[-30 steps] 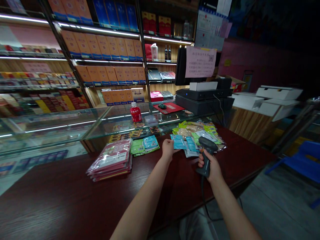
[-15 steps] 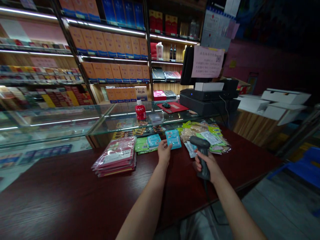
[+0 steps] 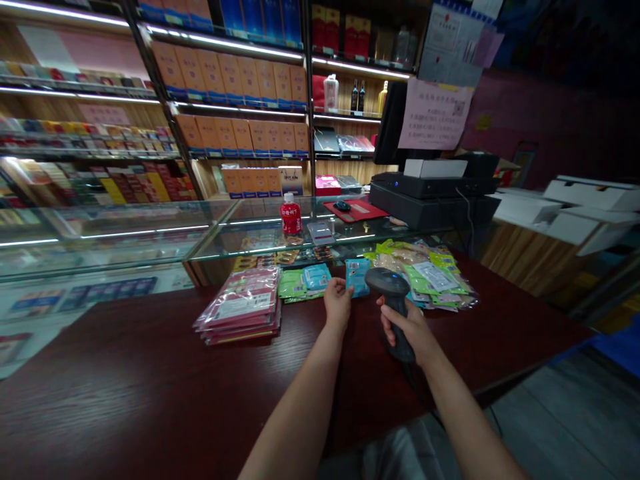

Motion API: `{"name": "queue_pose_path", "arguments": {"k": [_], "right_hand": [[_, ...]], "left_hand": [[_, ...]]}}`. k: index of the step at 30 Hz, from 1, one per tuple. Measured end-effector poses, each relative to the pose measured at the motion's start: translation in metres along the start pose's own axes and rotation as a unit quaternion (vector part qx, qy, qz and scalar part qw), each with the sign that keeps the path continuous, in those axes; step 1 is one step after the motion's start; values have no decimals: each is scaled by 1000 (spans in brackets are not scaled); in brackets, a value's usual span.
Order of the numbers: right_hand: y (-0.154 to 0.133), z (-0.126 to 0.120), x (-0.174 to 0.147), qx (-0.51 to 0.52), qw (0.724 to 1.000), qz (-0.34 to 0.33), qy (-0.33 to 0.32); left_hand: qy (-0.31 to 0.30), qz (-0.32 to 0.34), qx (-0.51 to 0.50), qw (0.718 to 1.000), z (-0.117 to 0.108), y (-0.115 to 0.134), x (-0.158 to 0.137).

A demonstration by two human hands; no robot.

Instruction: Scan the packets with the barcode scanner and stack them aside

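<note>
My left hand (image 3: 339, 300) is closed on the edge of a small blue packet (image 3: 357, 276), held up just above the dark wooden table (image 3: 150, 373). In my right hand (image 3: 413, 330) is a black barcode scanner (image 3: 395, 310), my fingers wrapped round its handle and its head tilted toward the blue packet. Left of my left hand lie green packets (image 3: 293, 285) with another blue packet (image 3: 317, 277) on top. A pile of clear and green plastic packets (image 3: 435, 277) lies beyond the scanner on the right. The scanner's cable hangs down from its handle.
A stack of pink plastic-wrapped packs (image 3: 243, 303) lies left on the table. Behind it, a glass counter (image 3: 235, 243) carries a red bottle (image 3: 291, 215), a mouse (image 3: 342, 205) on a red mat and a black monitor (image 3: 393, 123). White boxes (image 3: 595, 193) stand at the right.
The scanner has moved left, closer to the blue packet, and now hides part of its right side. A blue light shows on the scanner's head. The view has shifted slightly.
</note>
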State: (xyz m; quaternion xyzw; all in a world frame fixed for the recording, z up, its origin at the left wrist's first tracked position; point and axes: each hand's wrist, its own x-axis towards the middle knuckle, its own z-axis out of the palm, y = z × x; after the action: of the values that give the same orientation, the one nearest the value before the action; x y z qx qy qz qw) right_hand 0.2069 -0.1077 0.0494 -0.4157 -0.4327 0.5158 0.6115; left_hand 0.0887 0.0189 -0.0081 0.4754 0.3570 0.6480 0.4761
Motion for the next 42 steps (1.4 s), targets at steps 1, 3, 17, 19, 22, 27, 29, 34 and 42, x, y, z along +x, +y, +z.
{"name": "queue_pose_path", "arguments": {"k": [1, 3, 17, 19, 22, 27, 29, 34, 42], "right_hand": [[-1, 1, -1, -4, 1000, -1, -3], [-2, 3, -1, -8, 1000, 1, -7], [0, -11, 2, 52, 999, 2, -7], [3, -16, 3, 79, 997, 4, -10], [9, -25, 5, 117, 993, 10, -1], [15, -33, 7, 135, 990, 15, 35], [16, -33, 8, 130, 990, 20, 45], [18, -32, 9, 132, 989, 29, 59], [20, -35, 10, 144, 987, 39, 57]], "left_hand": [[3, 4, 3, 1000, 0, 1, 0], [12, 16, 22, 1000, 1, 4, 0], [8, 3, -5, 1000, 0, -4, 1], [10, 5, -8, 1000, -1, -4, 2], [16, 6, -6, 1000, -1, -4, 2], [41, -14, 12, 999, -1, -2, 0], [61, -38, 16, 997, 0, 0, -1], [160, -79, -41, 983, -2, 13, 8], [234, -38, 61, 970, -52, 40, 39]]}}
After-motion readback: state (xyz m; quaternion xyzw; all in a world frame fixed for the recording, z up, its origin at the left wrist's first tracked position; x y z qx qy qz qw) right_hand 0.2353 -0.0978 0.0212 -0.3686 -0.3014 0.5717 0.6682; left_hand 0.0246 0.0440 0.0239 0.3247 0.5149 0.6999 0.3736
